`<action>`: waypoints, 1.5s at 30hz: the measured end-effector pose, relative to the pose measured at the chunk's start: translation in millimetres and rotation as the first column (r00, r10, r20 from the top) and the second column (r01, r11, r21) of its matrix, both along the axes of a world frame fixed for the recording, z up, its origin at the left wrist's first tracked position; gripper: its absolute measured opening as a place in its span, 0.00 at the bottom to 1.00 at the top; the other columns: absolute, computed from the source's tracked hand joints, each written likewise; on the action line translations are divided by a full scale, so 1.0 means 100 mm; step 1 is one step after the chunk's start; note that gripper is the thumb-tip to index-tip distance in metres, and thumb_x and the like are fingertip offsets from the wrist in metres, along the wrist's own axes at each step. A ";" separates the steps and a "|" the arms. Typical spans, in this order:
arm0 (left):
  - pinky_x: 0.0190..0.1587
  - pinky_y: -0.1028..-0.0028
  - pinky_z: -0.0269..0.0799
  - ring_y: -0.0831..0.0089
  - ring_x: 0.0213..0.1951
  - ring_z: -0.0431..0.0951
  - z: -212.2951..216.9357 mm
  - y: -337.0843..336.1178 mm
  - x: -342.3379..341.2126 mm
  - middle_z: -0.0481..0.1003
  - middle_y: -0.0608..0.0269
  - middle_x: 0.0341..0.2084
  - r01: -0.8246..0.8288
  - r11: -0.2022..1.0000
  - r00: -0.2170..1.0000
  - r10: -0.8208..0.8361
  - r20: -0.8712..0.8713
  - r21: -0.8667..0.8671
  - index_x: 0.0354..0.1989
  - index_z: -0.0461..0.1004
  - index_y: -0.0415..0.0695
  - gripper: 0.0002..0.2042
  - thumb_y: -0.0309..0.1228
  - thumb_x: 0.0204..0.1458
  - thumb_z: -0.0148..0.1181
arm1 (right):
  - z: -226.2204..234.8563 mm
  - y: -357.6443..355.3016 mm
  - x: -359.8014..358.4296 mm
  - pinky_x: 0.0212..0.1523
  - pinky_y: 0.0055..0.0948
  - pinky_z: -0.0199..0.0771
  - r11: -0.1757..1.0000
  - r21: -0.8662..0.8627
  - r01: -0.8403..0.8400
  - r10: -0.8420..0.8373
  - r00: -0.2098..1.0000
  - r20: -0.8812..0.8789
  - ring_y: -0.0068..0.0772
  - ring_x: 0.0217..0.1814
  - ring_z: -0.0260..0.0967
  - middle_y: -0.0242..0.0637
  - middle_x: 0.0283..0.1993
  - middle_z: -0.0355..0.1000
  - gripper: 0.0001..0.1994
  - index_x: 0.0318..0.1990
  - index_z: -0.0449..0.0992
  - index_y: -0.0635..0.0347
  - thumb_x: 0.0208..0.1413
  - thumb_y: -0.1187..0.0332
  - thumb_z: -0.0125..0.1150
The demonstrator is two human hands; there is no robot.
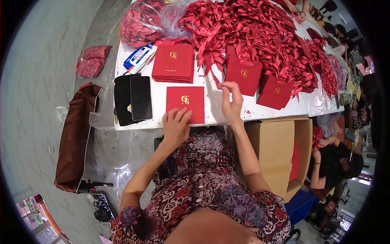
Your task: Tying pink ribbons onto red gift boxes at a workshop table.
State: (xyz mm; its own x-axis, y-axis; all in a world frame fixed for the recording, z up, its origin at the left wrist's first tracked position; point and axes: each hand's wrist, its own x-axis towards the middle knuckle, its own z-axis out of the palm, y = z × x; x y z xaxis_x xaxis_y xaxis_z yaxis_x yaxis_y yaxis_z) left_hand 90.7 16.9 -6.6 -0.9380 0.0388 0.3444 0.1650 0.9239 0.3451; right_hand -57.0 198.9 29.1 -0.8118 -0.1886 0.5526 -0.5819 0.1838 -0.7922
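Observation:
A flat red card (195, 95) with a gold emblem lies at the near edge of the white table. My left hand (175, 127) rests on its lower part, fingers spread and lying flat. To the right, my right hand (232, 105) is raised over the table edge, thumb and fingers pinched on the end of a red ribbon (215, 79). That ribbon trails back to a large heap of red ribbons (252, 24). Beyond the card is a neat stack of red cards (174, 61). Two more groups of cards, one stack (254, 83) and another (271, 97), sit right of my right hand.
A black phone (141, 97) lies on black cloth (122, 107) at left, near a blue-white packet (139, 58) and a plastic bag of ribbons (140, 26). An open cardboard box (276, 140) stands below the table's right side. Other people work at right.

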 end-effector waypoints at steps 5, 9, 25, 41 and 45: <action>0.56 0.56 0.58 0.56 0.54 0.67 0.22 0.08 -0.08 0.71 0.57 0.49 0.079 0.987 0.995 -0.086 0.047 0.142 0.56 0.72 0.46 0.27 0.32 0.41 0.64 | 0.33 0.32 0.34 0.28 0.15 0.65 0.960 -0.279 0.007 0.039 0.987 0.158 0.15 0.28 0.65 0.33 0.34 0.68 0.05 0.45 0.72 0.65 0.64 0.79 0.52; 0.52 0.56 0.60 0.56 0.50 0.68 0.12 -0.04 -0.46 0.71 0.53 0.48 0.034 0.984 0.999 -0.033 -0.011 0.174 0.54 0.73 0.42 0.24 0.34 0.46 0.63 | 0.43 0.39 0.47 0.26 0.15 0.62 0.946 -0.325 -0.014 0.073 0.983 0.170 0.14 0.26 0.63 0.32 0.34 0.69 0.06 0.44 0.74 0.66 0.62 0.80 0.54; 0.49 0.60 0.58 0.58 0.46 0.69 0.14 -0.09 -0.89 0.73 0.58 0.42 -0.024 0.993 0.995 0.014 0.095 0.111 0.45 0.75 0.44 0.21 0.34 0.42 0.72 | -0.34 -0.29 0.21 0.35 0.37 0.74 0.938 0.344 -0.033 -0.041 0.978 0.206 0.45 0.34 0.74 0.44 0.32 0.74 0.05 0.35 0.77 0.62 0.54 0.72 0.65; 0.51 0.66 0.62 0.62 0.38 0.82 0.03 0.01 -0.90 0.82 0.60 0.30 -0.175 0.855 0.967 0.056 0.250 0.488 0.38 0.78 0.42 0.11 0.26 0.45 0.67 | -0.10 -0.25 0.15 0.30 0.36 0.74 0.939 0.314 -0.142 0.027 0.938 0.344 0.40 0.27 0.75 0.45 0.28 0.75 0.05 0.31 0.75 0.66 0.49 0.74 0.65; 0.49 0.65 0.60 0.62 0.36 0.77 0.16 0.15 -0.84 0.80 0.61 0.29 -0.151 0.927 0.988 0.126 0.093 0.344 0.37 0.79 0.45 0.10 0.24 0.45 0.65 | -0.08 -0.26 0.17 0.31 0.37 0.74 0.936 0.339 -0.097 -0.035 0.932 0.361 0.41 0.27 0.75 0.46 0.28 0.75 0.05 0.31 0.75 0.67 0.49 0.74 0.64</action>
State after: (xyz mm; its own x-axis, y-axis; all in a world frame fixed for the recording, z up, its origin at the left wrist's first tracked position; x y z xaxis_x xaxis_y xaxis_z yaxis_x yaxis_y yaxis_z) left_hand 7.1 31.7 9.0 -0.9469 -0.2045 0.2480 0.0087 0.7549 0.6558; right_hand -40.0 172.8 21.2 -0.9315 -0.3425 0.1224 -0.2828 0.4704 -0.8359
